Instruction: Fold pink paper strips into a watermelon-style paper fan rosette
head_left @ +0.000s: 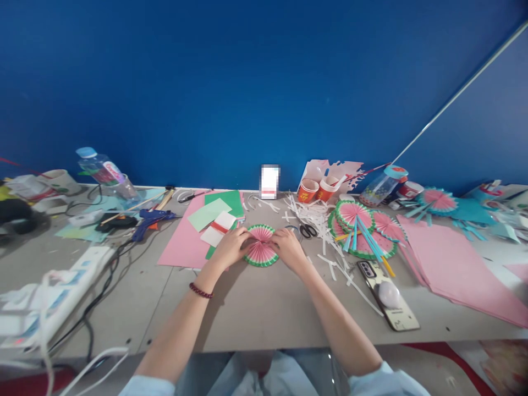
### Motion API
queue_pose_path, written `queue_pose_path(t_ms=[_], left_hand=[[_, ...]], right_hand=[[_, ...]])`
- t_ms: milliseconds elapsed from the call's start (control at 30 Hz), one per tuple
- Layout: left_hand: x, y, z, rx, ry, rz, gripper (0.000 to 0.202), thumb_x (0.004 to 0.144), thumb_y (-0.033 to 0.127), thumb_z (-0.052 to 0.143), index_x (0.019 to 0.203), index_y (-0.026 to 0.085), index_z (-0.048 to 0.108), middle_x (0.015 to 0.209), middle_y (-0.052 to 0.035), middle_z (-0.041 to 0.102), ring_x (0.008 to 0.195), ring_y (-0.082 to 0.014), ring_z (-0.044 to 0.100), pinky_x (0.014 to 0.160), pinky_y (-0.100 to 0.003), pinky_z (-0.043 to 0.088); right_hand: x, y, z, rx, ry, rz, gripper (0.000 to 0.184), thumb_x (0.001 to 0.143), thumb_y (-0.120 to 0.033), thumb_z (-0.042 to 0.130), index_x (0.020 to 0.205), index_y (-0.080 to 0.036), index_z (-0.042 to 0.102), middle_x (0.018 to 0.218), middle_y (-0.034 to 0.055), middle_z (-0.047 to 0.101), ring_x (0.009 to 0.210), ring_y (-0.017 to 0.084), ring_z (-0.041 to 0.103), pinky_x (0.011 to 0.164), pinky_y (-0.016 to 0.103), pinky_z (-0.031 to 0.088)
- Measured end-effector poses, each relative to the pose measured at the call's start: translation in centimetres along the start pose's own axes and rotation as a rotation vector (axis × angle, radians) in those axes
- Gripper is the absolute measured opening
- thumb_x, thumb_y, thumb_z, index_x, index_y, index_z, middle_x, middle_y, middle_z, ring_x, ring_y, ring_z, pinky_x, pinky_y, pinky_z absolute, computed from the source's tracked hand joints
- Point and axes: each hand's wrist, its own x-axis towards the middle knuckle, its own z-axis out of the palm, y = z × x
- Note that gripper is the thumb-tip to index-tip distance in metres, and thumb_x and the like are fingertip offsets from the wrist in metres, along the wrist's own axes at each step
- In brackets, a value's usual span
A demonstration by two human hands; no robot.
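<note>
A round pleated paper fan (260, 246), pink with a green and white rim like a watermelon slice, lies on the grey table (256, 308). My left hand (231, 246) presses its left edge with curled fingers. My right hand (287, 246) pinches its right edge the same way. A dark bead bracelet (201, 291) circles my left wrist.
Several finished watermelon fans on sticks (363, 231) lie to the right, with scissors (306, 230), white paper strips, red cups (317, 190), a phone (388, 295) and pink sheets (454, 264). Left: pink and green paper (193, 231), a blue glue gun (149, 220), a bottle (105, 170), a power strip (61, 291).
</note>
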Motion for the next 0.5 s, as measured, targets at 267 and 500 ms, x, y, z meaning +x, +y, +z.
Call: queue_pose_path(t_ms=[267, 500], left_hand=[[0.05, -0.19, 0.59, 0.039, 0.017, 0.053, 0.027, 0.089, 0.035, 0.050, 0.110, 0.022, 0.060, 0.103, -0.0060, 0.061, 0.103, -0.0236, 0.052, 0.094, -0.041, 0.042], [0.01, -0.05, 0.55, 0.109, 0.047, 0.082, 0.023, 0.090, 0.029, 0.048, 0.110, 0.023, 0.058, 0.116, -0.0076, 0.053, 0.113, -0.0252, 0.046, 0.097, -0.044, 0.041]], right_hand=[[0.00, -0.13, 0.25, 0.015, 0.010, 0.021, 0.016, 0.086, -0.015, 0.056, 0.091, -0.020, 0.070, 0.090, 0.0049, 0.068, 0.090, 0.018, 0.053, 0.080, 0.029, 0.034], [0.03, -0.08, 0.64, 0.057, 0.046, 0.023, 0.015, 0.086, -0.017, 0.057, 0.091, -0.020, 0.071, 0.090, 0.0051, 0.068, 0.091, 0.019, 0.053, 0.081, 0.029, 0.034]])
